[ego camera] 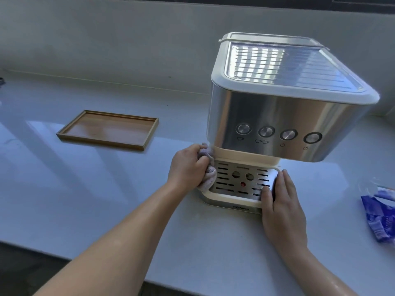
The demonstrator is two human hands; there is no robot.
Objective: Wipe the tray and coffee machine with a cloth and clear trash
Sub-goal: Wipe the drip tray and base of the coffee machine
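Hidden: blue wrapper (pixel 379 216) at the right edge is cut off — probably trash.
Left hand (pixel 188 167): balled around the cloth (pixel 208 175), pressed to the coffee machine (pixel 277 116)'s left side.
Right hand (pixel 281 205): flat, fingers extended on the drip grate's right corner.
Tray (pixel 108 130): bare wood, well left, long axis running left-right.

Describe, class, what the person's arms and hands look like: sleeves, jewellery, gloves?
Both forearms are bare up to the frame edge, with no sleeve in view. The left hand and right hand wear no gloves, and no rings, watch or bracelet are visible. Fingernails look short and unpainted.
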